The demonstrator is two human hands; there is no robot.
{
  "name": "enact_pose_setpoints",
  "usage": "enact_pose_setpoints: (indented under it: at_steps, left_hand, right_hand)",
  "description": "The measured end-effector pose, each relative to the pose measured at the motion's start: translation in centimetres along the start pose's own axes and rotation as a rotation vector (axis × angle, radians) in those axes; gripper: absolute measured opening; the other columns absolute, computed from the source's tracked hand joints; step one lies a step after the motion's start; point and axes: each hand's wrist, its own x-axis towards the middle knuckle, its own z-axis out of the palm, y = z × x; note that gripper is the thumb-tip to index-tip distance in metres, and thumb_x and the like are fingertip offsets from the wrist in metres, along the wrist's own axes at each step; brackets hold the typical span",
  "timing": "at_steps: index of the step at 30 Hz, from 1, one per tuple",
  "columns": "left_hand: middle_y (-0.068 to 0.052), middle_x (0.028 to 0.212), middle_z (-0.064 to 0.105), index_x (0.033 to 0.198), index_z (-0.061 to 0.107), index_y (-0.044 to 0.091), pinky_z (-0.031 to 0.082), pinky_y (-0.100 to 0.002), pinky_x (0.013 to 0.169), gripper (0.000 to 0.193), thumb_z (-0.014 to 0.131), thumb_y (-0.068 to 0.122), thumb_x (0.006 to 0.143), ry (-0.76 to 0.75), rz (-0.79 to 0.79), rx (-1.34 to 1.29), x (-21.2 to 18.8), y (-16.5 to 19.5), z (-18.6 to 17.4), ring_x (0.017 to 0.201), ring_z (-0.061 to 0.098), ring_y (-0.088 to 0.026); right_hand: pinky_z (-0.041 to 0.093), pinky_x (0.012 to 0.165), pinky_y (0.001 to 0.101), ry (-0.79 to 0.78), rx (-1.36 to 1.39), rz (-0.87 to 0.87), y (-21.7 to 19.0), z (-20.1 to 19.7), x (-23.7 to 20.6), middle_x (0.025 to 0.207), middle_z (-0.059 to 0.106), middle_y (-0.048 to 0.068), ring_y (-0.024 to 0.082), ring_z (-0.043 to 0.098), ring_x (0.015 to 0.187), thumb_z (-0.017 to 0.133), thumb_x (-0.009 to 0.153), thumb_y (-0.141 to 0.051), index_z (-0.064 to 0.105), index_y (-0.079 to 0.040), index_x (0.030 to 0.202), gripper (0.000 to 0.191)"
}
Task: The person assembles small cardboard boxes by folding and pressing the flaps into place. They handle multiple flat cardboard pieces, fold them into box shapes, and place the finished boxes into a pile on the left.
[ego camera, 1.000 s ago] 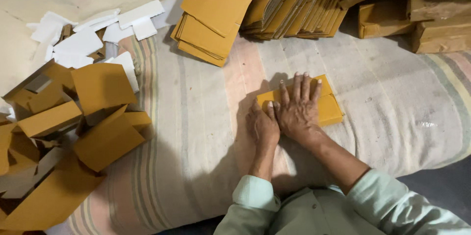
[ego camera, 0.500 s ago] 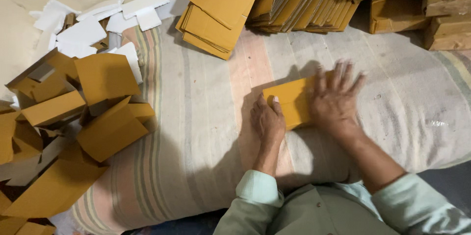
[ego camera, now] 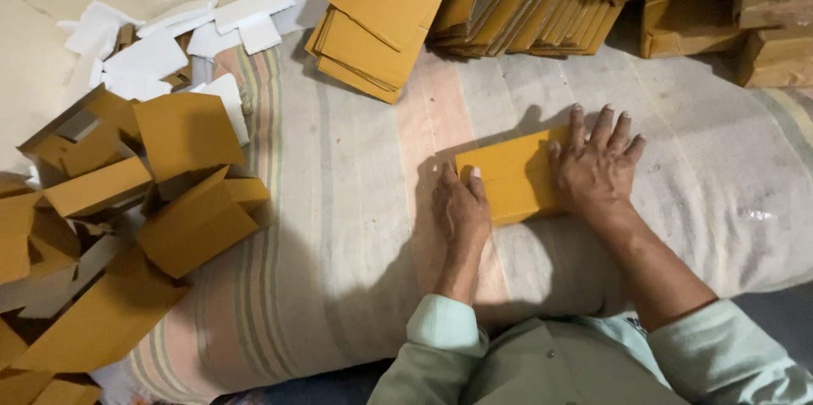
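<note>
- My left hand (ego camera: 461, 206) pins the yellow cardboard sheet (ego camera: 506, 176) at its left edge on the striped cushion (ego camera: 339, 227); my right hand (ego camera: 597, 164) lies flat, fingers spread, on its right.
- I judge uneven pressure on the soft cushion could skew the sheet.

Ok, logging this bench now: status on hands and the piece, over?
Left hand flat on yellow cardboard piece, left edge. Right hand pressing its right side. Piece flat on striped cloth. Nothing in the way.
</note>
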Motion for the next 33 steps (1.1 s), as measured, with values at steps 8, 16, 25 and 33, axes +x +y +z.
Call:
enact_pose_setpoints:
  at_steps: [8, 16, 25, 33]
  left_hand:
    - [-0.037, 0.155, 0.023, 0.157, 0.031, 0.009, 0.033, -0.063, 0.109, 0.081, 0.053, 0.059, 0.097, -0.22, 0.043, 0.302, -0.2, 5.5, -0.7, 0.14, 0.031, -0.054]
    - [-0.024, 0.157, 0.038, 0.155, 0.045, 0.016, 0.044, -0.055, 0.11, 0.061, 0.046, 0.047, 0.102, -0.063, 0.008, 0.152, 0.8, 2.4, -1.8, 0.138, 0.043, -0.045]
    - [-0.032, 0.159, 0.021, 0.157, 0.031, 0.009, 0.0, -0.069, 0.118, 0.079, 0.042, 0.062, 0.1, -0.175, 0.108, 0.341, 0.1, 5.6, 0.4, 0.152, 0.012, -0.049]
    - [-0.027, 0.161, 0.03, 0.16, 0.037, 0.016, 0.026, -0.062, 0.119, 0.064, 0.036, 0.05, 0.105, -0.144, 0.023, 0.221, 1.1, 2.2, -0.2, 0.15, 0.028, -0.047]
  right_hand:
    - [0.043, 0.098, 0.0544, -0.055, -0.076, -0.007, 0.1, -0.1, -0.6, 0.133, 0.061, 0.025, 0.041, 0.053, 0.126, 0.041, 0.097, -0.069, 0.031, 0.0, 0.159, 0.094]
    - [0.044, 0.102, 0.0571, 0.075, -0.023, -0.045, 0.5, -0.1, -0.8, 0.135, 0.064, 0.022, 0.04, 0.055, 0.131, 0.038, 0.106, -0.062, 0.035, -0.002, 0.163, 0.083]
    - [0.043, 0.097, 0.0551, -0.058, -0.072, -0.019, 0.1, -0.5, -0.2, 0.133, 0.06, 0.024, 0.04, 0.053, 0.126, 0.039, 0.097, -0.072, 0.031, -0.001, 0.159, 0.094]
    - [0.044, 0.103, 0.0544, 0.138, -0.067, -0.074, 0.3, -0.2, -0.5, 0.136, 0.063, 0.022, 0.039, 0.055, 0.13, 0.04, 0.109, -0.053, 0.04, -0.005, 0.161, 0.072]
